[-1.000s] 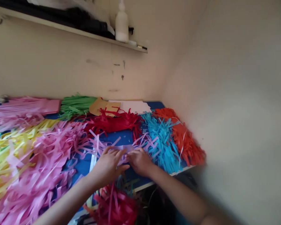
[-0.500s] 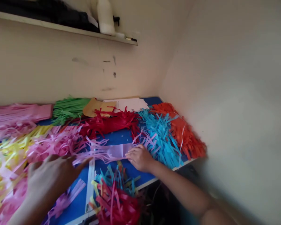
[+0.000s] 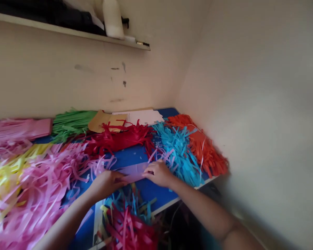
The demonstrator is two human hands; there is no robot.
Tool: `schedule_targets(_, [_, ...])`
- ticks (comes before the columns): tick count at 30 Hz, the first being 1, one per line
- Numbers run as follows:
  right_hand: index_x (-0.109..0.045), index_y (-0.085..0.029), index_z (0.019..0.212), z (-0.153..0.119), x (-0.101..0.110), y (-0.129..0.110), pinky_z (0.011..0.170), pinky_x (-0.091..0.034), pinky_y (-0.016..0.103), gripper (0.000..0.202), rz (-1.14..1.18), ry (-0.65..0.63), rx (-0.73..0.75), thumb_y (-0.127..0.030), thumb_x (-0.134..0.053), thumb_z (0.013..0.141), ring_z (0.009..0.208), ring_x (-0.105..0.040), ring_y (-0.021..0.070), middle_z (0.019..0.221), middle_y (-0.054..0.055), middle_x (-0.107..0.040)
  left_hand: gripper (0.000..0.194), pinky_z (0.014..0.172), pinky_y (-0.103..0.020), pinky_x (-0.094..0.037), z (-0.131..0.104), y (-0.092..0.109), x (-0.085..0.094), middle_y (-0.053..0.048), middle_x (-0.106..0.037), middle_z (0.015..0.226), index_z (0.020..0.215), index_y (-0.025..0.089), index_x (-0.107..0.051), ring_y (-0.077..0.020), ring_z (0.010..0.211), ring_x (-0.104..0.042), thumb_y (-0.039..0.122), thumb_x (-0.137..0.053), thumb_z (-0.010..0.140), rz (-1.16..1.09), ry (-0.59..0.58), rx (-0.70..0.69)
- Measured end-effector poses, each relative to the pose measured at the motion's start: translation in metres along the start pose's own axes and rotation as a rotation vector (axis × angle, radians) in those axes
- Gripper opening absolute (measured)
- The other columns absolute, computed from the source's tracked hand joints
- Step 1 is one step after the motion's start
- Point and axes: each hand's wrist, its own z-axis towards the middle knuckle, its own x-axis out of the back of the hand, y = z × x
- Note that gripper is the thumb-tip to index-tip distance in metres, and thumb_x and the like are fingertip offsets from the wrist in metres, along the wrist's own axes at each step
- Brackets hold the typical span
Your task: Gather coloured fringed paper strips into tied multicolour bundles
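A lilac fringed paper (image 3: 134,170) lies over the blue table (image 3: 152,191), with its plain middle band between my two hands. My left hand (image 3: 108,182) pinches the left part of that band, and cut strips spread out beyond it. At the right part, my right hand (image 3: 159,173) has its thumb and fingers closed on the paper. Blue fringed paper (image 3: 181,149) lies just right of my right hand. Red fringed paper (image 3: 120,139) is behind the lilac piece.
Pink fringe (image 3: 44,177) and yellow fringe (image 3: 5,173) cover the left. Green fringe (image 3: 73,121), a brown envelope (image 3: 106,121) and white sheets (image 3: 143,117) lie at the back. Orange fringe (image 3: 208,152) is right; mixed strips (image 3: 131,222) hang at the front edge. A shelf (image 3: 67,33) is above.
My left hand has moved right from over the pink strips and taken hold of the lilac paper. My right hand stays at its right part. The view has shifted slightly.
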Motion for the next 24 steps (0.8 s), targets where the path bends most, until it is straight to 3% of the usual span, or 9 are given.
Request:
schedule_targets(3, [-0.076, -0.025, 0.085, 0.011, 0.001, -0.008, 0.08, -0.038, 0.032, 0.016, -0.087, 0.007, -0.201, -0.034, -0.065, 0.091, 0.077, -0.07, 0.0182, 0.081, 0.001, -0.077, 0.04, 0.055, -0.025, -0.033, -0.003, -0.001, -0.001, -0.001, -0.067, 0.065, 0.072, 0.022, -0.068, -0.0175, 0.063, -0.062, 0.046, -0.042, 0.089, 0.018, -0.009, 0.125])
schedule_targets(5, [-0.076, -0.023, 0.085, 0.016, -0.002, -0.012, 0.08, -0.037, 0.034, 0.019, -0.129, 0.018, -0.258, -0.034, -0.062, 0.091, 0.074, -0.069, 0.0195, 0.079, 0.003, -0.077, 0.043, 0.054, -0.026, -0.03, 0.002, 0.004, -0.002, -0.002, -0.065, 0.062, 0.069, 0.021, -0.065, -0.018, 0.06, -0.06, 0.045, -0.037, 0.091, 0.036, -0.002, 0.195])
schedule_targets(13, [-0.073, -0.022, 0.084, 0.018, -0.009, -0.009, 0.085, -0.034, 0.033, 0.017, -0.202, 0.031, -0.305, -0.033, -0.061, 0.088, 0.083, -0.069, 0.0192, 0.088, 0.003, -0.077, 0.041, 0.057, -0.03, -0.034, 0.019, 0.012, 0.001, -0.01, -0.071, 0.075, 0.073, 0.022, -0.069, -0.0262, 0.075, -0.067, 0.044, -0.037, 0.087, 0.093, -0.026, 0.388])
schedule_targets(24, [-0.074, -0.025, 0.085, 0.02, -0.01, -0.003, 0.083, -0.035, 0.032, 0.018, -0.18, 0.013, -0.35, -0.041, -0.064, 0.088, 0.081, -0.069, 0.0177, 0.085, -0.001, -0.077, 0.039, 0.056, -0.028, -0.034, 0.023, 0.014, 0.001, -0.007, -0.072, 0.074, 0.071, 0.025, -0.071, -0.0222, 0.071, -0.067, 0.043, -0.039, 0.083, 0.123, -0.066, 0.412])
